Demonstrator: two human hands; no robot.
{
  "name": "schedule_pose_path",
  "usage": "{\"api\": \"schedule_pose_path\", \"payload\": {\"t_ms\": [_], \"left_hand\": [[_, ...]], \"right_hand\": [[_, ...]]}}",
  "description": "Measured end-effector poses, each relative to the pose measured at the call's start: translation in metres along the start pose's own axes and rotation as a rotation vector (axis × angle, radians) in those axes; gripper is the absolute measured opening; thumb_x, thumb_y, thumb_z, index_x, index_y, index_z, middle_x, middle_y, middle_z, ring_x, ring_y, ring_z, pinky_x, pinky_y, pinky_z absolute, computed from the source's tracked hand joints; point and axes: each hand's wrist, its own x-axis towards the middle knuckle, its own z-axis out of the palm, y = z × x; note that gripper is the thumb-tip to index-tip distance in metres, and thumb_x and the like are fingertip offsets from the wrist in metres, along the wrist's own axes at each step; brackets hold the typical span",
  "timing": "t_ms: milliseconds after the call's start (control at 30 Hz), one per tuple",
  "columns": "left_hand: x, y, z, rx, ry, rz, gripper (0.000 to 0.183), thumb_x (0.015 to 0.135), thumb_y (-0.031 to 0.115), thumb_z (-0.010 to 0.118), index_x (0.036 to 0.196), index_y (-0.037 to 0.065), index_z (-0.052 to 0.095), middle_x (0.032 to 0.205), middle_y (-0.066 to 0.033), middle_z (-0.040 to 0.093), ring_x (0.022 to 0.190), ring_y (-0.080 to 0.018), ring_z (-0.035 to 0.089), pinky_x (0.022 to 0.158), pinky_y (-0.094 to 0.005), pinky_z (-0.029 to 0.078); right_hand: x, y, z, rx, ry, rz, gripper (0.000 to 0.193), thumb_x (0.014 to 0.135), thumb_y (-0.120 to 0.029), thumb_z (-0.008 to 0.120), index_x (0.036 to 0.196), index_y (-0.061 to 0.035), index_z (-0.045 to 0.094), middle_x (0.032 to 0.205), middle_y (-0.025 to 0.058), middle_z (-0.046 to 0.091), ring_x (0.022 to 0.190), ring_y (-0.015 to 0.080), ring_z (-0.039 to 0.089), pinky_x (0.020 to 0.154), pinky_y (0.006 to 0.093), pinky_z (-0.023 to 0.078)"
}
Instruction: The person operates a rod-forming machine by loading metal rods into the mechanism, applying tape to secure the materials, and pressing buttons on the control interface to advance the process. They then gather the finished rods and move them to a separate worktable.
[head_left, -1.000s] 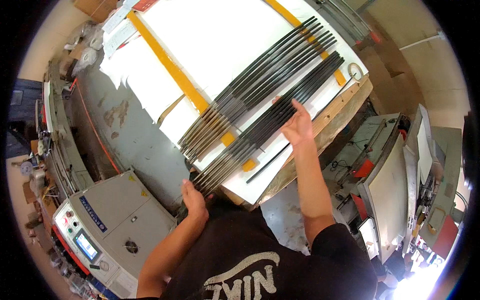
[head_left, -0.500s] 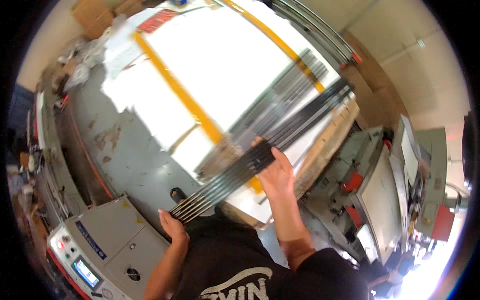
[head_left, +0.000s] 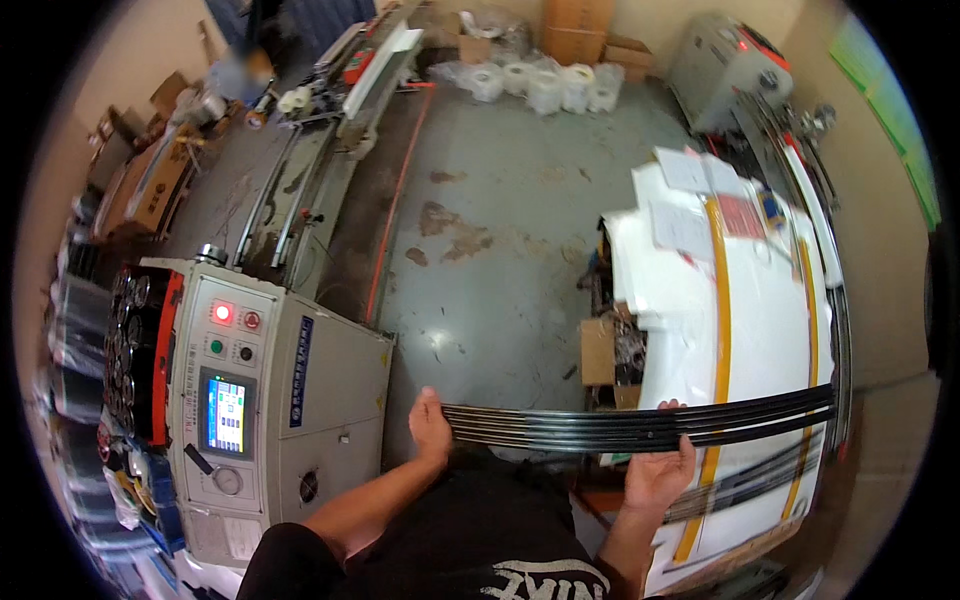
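Observation:
A bundle of several long, thin black tubes (head_left: pixel 560 428) stretches nearly level across in front of me, side by side like a flat sheet. At its left end, my left hand (head_left: pixel 430 428) is closed against the tube ends, which look lighter and metallic there. Further along, my right hand (head_left: pixel 662 468) grips the bundle from beneath, its thumb in front and fingertips showing over the far edge. The bundle's right part passes above a stack covered in white sheeting (head_left: pixel 680 345), where more dark tubes (head_left: pixel 745 485) lie between yellow straps (head_left: pixel 722 300).
To my left stands a machine cabinet (head_left: pixel 340 380) with a lit screen (head_left: pixel 226 412) and buttons. A long rail machine (head_left: pixel 330 190) runs away behind it. White wrapped rolls (head_left: pixel 545 90) and cartons (head_left: pixel 575 30) line the far wall; a grey machine (head_left: pixel 725 70) is at the far right.
My view has swung left, away from over the white stack toward the cabinet. The tube bundle has gone from slanted to nearly level, with both hands still at it.

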Motion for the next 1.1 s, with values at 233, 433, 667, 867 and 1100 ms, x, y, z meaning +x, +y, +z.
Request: {"api": "schedule_pose_path", "payload": {"t_ms": [233,433,667,867,1100], "left_hand": [[0.13,0.013,-0.055,-0.08,0.302,-0.078,0.052,0.116,0.039,0.04,0.08,0.003,0.045,0.074,-0.0027,0.043,0.073,-0.0161,0.04,0.068,-0.0375,0.04],[0.232,0.012,-0.053,-0.141,0.53,-0.114,0.053,0.116,0.039,0.039,0.081,0.0,0.046,0.075,-0.0028,0.044,0.074,-0.0167,0.039,0.069,-0.0381,0.04],[0.357,0.031,-0.005,-0.244,0.844,-0.184,0.062,0.116,0.044,0.037,0.106,-0.012,0.062,0.096,-0.0145,0.065,0.088,-0.0219,0.053,0.085,-0.0382,0.047],[0.443,0.086,0.046,-0.275,1.013,-0.335,0.065,0.116,0.046,0.036,0.127,-0.014,0.059,0.118,-0.0203,0.067,0.106,-0.0264,0.059,0.099,-0.0388,0.047],[0.571,0.136,0.074,-0.414,1.112,-0.55,0.055,0.115,0.05,0.038,0.096,0.001,0.054,0.076,-0.0045,0.053,0.065,-0.016,0.049,0.058,-0.0346,0.043]], "right_hand": [[0.1,0.151,0.106,0.001,-0.225,0.273,0.05,0.095,-0.009,0.056,0.144,0.0037,0.054,0.142,0.0186,0.062,0.136,0.0333,0.056,0.121,0.0507,0.04],[0.212,0.277,0.188,-0.028,-0.216,0.542,0.044,0.092,-0.007,0.059,0.135,0.0037,0.06,0.136,0.0185,0.065,0.135,0.0343,0.056,0.12,0.0508,0.041],[0.35,0.43,0.318,-0.209,-0.335,0.856,0.039,0.094,-0.013,0.058,0.13,0.0022,0.061,0.126,0.016,0.069,0.125,0.0304,0.061,0.111,0.0477,0.046],[0.463,0.561,0.423,-0.394,-0.388,1.083,0.042,0.092,-0.018,0.058,0.126,0.0043,0.064,0.126,0.017,0.07,0.12,0.0325,0.064,0.11,0.0483,0.047],[0.54,0.707,0.524,-0.475,-0.543,1.285,0.038,0.095,-0.017,0.055,0.125,0.004,0.063,0.119,0.0156,0.069,0.114,0.0315,0.065,0.105,0.0502,0.049]]}}
